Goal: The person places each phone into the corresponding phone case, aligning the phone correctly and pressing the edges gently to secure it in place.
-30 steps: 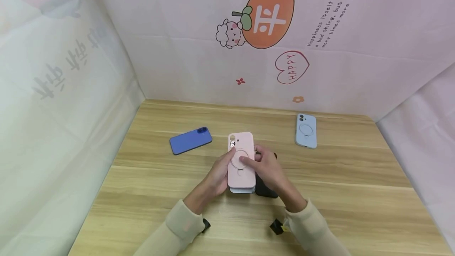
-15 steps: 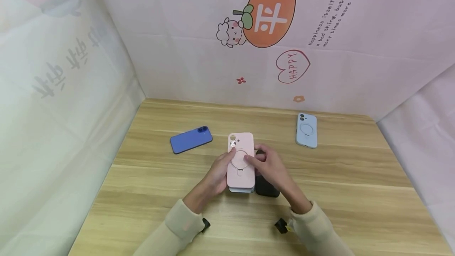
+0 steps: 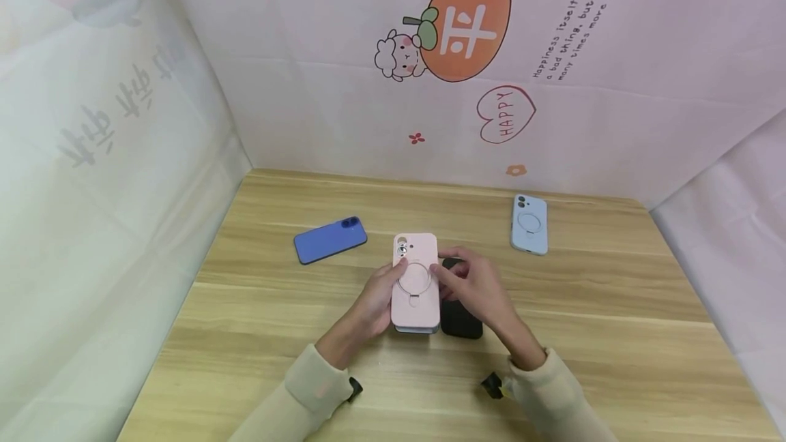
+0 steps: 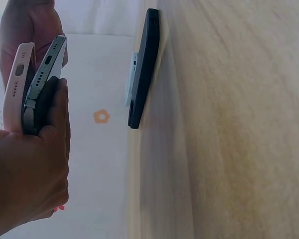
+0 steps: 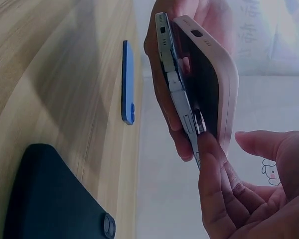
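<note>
A pink phone case [image 3: 415,312] with a ring on its back is upright between both hands. Behind it lies a pale-edged phone [image 5: 182,102]; case and phone meet at an angle, with a wedge-shaped gap at the bottom end. My left hand [image 3: 372,300] grips the two together from the left, thumb on the case's back. On the other side, my right hand [image 3: 482,288] has its fingertips [image 5: 209,144] at the gap by the phone's side edge. Its thumb [image 5: 259,143] lies over the case's right edge in the head view.
A black phone-shaped item [image 3: 463,322] lies on the wooden table [image 3: 614,346] beneath my right hand. At back left is a blue phone [image 3: 330,241]; at back right, a light blue cased phone [image 3: 529,225]. Printed cloth walls [image 3: 295,108] stand around the table.
My right thumb has slid from the ring on the pink case to its right edge, and the right hand has shifted outward. The case has lowered slightly; the left hand keeps its grip.
</note>
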Available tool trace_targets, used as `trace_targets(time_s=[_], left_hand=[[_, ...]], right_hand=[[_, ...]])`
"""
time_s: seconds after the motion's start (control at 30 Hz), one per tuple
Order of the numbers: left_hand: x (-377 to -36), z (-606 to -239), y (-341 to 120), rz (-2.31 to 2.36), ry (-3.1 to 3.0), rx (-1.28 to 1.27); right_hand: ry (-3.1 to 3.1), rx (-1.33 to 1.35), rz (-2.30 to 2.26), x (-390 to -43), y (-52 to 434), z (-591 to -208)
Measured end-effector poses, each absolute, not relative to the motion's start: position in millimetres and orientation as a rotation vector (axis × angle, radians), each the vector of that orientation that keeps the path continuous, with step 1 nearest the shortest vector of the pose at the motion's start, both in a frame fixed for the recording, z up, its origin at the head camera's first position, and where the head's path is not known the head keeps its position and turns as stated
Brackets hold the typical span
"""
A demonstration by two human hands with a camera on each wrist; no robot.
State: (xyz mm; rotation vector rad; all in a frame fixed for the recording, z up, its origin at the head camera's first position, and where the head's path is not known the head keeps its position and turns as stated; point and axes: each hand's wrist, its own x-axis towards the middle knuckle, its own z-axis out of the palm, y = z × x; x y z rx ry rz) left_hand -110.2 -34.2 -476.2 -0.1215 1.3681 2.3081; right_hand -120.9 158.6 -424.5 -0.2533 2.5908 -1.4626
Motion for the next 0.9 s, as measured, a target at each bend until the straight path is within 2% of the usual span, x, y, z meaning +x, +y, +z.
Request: trace_targets(time_s=[0.47, 0.9], left_hand=[[-106, -475, -35, 2.295, 1.288, -0.055], [-97, -472, -31, 2.17, 1.387, 0.072]], right_hand=[[2.665, -0.269, -1.458, -133, 169, -426], [2.365, -0.22, -1.44, -155, 172, -420]])
